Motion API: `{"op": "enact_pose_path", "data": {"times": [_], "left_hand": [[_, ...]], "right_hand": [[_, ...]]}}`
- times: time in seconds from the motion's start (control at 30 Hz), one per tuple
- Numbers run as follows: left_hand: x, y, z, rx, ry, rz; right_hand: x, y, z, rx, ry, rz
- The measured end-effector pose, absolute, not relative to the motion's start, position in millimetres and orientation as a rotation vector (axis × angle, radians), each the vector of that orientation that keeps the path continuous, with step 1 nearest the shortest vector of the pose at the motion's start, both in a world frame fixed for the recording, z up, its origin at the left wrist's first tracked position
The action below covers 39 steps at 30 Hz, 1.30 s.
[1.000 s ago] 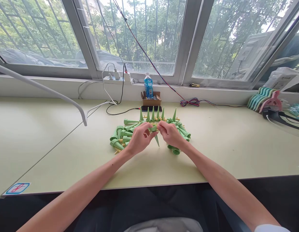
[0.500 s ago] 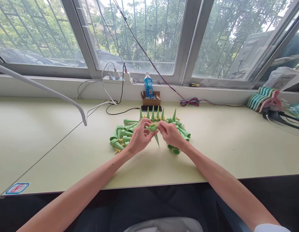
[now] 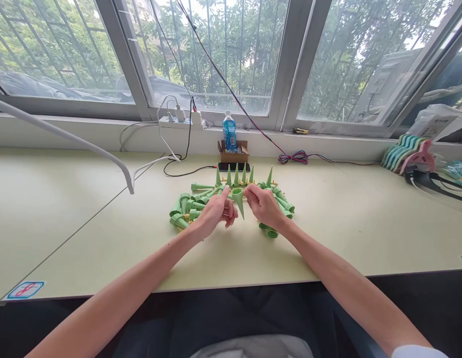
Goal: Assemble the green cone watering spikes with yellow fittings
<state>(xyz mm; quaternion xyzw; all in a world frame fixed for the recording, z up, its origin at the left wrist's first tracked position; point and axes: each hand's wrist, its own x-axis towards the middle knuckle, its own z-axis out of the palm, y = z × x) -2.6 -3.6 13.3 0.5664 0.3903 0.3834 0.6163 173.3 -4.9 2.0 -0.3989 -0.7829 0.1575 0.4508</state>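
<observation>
A green plastic watering spike (image 3: 238, 200) hangs with its open round end up and its point down. My right hand (image 3: 266, 205) is closed in a pinch at the right side of its rim. My left hand (image 3: 218, 211) is just left of the spike, index finger raised and the other fingers loosely bent, holding nothing I can see. Beside my left hand lies a heap of green spikes (image 3: 176, 206) with yellow valve pieces. More spikes (image 3: 285, 201) lie beyond and under my right hand. Behind both hands, several spikes (image 3: 236, 176) stand point up in a row.
Behind the row are a phone (image 3: 233, 167) and a small cardboard box (image 3: 234, 155) holding a blue bottle (image 3: 229, 132). A white cable (image 3: 104, 149) arches over the table's left side. Coiled wire (image 3: 294, 157) and hangers (image 3: 410, 151) are to the right.
My left hand has let go of the spike's rim and moved slightly left and down. The spike remains in my right hand, its open end now more visible.
</observation>
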Motion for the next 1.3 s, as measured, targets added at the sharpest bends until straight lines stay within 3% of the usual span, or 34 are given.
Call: {"op": "enact_pose_path", "data": {"times": [0.3,1.3], "left_hand": [[-2.9,-3.1,11.8,1.252,0.809,0.664],[-4.8,-4.5,12.5,1.291,0.739,0.703]], "right_hand": [[173.4,-4.9,0.2,-0.975,-1.952,0.397],[175.7,-5.6,7.1,-0.993,-1.92,0.368]]}}
